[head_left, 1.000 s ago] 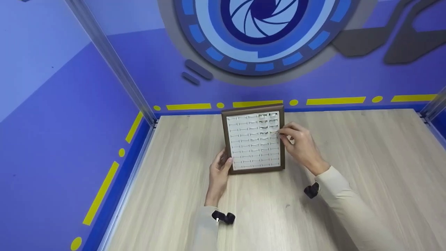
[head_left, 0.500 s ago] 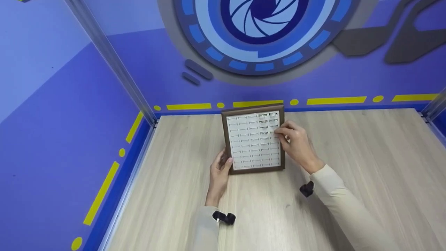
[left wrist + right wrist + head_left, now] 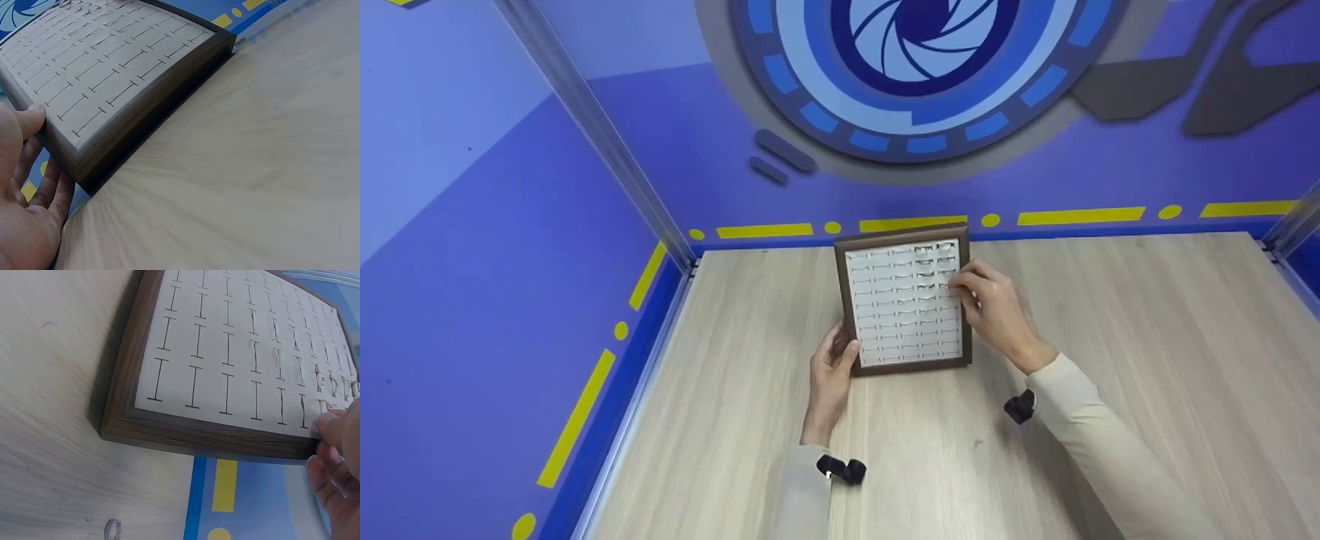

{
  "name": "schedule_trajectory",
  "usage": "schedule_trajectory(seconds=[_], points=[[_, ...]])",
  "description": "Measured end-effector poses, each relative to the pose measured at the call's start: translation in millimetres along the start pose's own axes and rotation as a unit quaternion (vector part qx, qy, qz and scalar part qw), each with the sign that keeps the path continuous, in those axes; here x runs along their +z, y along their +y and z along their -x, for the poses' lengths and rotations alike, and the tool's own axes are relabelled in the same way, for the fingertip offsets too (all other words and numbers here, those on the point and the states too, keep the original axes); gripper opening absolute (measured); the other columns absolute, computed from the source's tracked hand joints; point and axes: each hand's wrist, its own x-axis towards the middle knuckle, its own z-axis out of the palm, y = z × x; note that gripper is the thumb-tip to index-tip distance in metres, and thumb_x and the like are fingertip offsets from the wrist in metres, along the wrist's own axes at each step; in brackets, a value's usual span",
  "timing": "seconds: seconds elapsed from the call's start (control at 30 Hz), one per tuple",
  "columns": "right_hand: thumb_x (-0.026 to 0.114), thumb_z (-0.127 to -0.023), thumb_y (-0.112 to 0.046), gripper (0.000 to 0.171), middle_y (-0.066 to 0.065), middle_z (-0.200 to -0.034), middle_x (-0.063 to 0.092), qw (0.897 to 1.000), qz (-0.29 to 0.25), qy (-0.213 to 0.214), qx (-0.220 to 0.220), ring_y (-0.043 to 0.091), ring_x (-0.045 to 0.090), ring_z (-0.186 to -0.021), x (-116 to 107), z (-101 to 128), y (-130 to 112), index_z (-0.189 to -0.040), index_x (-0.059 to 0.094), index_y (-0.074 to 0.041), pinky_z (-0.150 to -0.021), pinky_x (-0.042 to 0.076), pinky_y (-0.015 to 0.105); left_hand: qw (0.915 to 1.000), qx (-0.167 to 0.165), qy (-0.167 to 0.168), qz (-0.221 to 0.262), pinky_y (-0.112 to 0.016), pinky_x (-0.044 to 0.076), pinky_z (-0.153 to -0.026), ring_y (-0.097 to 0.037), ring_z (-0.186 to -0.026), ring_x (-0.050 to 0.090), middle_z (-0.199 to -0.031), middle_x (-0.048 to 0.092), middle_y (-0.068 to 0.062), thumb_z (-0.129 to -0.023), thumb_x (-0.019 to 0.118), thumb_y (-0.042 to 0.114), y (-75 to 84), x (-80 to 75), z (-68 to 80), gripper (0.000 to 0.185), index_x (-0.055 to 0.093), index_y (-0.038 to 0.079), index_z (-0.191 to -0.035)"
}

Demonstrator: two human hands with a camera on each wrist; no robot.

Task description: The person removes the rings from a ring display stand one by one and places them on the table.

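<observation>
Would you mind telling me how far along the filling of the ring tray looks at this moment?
Early on. A few rings already sit in the slots at the far right corner of the ring tray. In hand: the right hand is pressing a ring into a right-column slot while the left hand steadies the near left corner. Most slots look empty, and one loose ring lies on the table.

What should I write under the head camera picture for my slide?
Two hands at a slotted ring tray on a wooden table.
</observation>
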Motion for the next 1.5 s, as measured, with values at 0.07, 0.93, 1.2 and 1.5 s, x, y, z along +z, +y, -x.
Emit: schedule_trajectory(seconds=[0.07,0.93,1.2,1.5], points=[[0.074,-0.091,0.014,0.014,0.012,-0.097,0.068,1.000,-0.001,0.002,-0.002,0.022,0.065,-0.080,0.3,-0.2,-0.3,-0.097,0.078,0.002,-0.066,0.058,0.032,1.0000,0.000,-0.001,-0.002,-0.047,0.047,-0.121,-0.035,-0.140,0.058,-0.149,0.062,-0.020,-0.106,0.068,0.018,0.1,-0.2,-0.1,0.059,0.047,0.003,-0.159],[0.074,-0.095,0.008,0.012,0.008,-0.098,0.069,1.000,-0.007,-0.008,-0.016,0.014,0.062,-0.080,-18.2,6.3,1.7,-0.100,0.080,-0.002,-0.068,0.052,0.021,0.9999,0.004,-0.009,0.007,-0.042,0.048,-0.120,-0.034,-0.140,0.058,-0.150,0.062,-0.019,-0.106,0.068,0.017,-0.5,-0.7,-0.5,0.059,0.047,0.003,-0.159],[0.076,-0.094,0.008,0.011,0.007,-0.096,0.068,1.000,0.007,-0.001,-0.027,0.014,0.063,-0.080,-27.6,13.6,7.8,-0.098,0.080,-0.002,-0.071,0.048,0.012,0.9996,0.001,-0.013,0.025,-0.042,0.047,-0.121,-0.033,-0.142,0.058,-0.153,0.060,-0.018,-0.106,0.068,0.018,-1.2,-0.7,1.9,0.060,0.046,0.005,-0.160],[0.075,-0.094,0.008,0.011,0.007,-0.097,0.069,1.000,0.007,-0.002,-0.021,0.014,0.063,-0.079,-39.9,24.2,20.4,-0.097,0.080,-0.001,-0.071,0.049,0.013,0.9999,-0.005,-0.006,0.013,-0.043,0.048,-0.121,-0.033,-0.140,0.059,-0.151,0.062,-0.017,-0.106,0.068,0.019,-0.5,-0.4,-0.1,0.060,0.047,0.006,-0.160]])
